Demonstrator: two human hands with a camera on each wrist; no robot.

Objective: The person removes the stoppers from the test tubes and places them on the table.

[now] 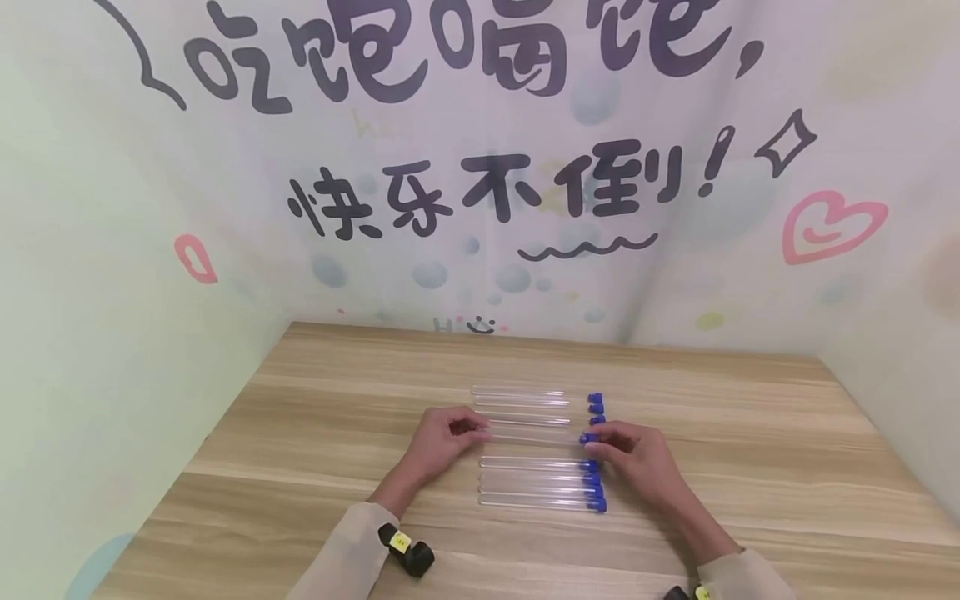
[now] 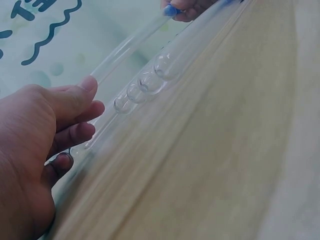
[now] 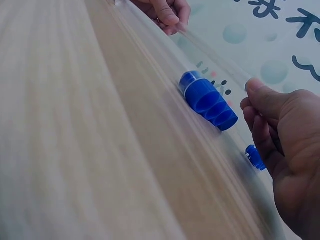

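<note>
My left hand (image 1: pixel 442 440) pinches the rounded end of a clear test tube (image 1: pixel 534 437) between thumb and fingers. The tube lies crosswise, raised off the table in the left wrist view. At its other end my right hand (image 1: pixel 641 458) pinches a blue cap (image 2: pixel 171 10), which sits at the tube's mouth. How deep the cap sits cannot be seen; in the right wrist view the fingers hide it. Nearer the body lie several test tubes with blue caps (image 3: pixel 207 102) on them. Beyond the held tube lie three uncapped test tubes (image 1: pixel 521 404).
Three loose blue caps (image 1: pixel 596 408) lie in a column right of the uncapped tubes' mouths. The wood-grain table (image 1: pixel 300 417) ends at a printed cloth backdrop (image 1: pixel 420 292). Dark wrist devices (image 1: pixel 408 550) are strapped over the sleeves.
</note>
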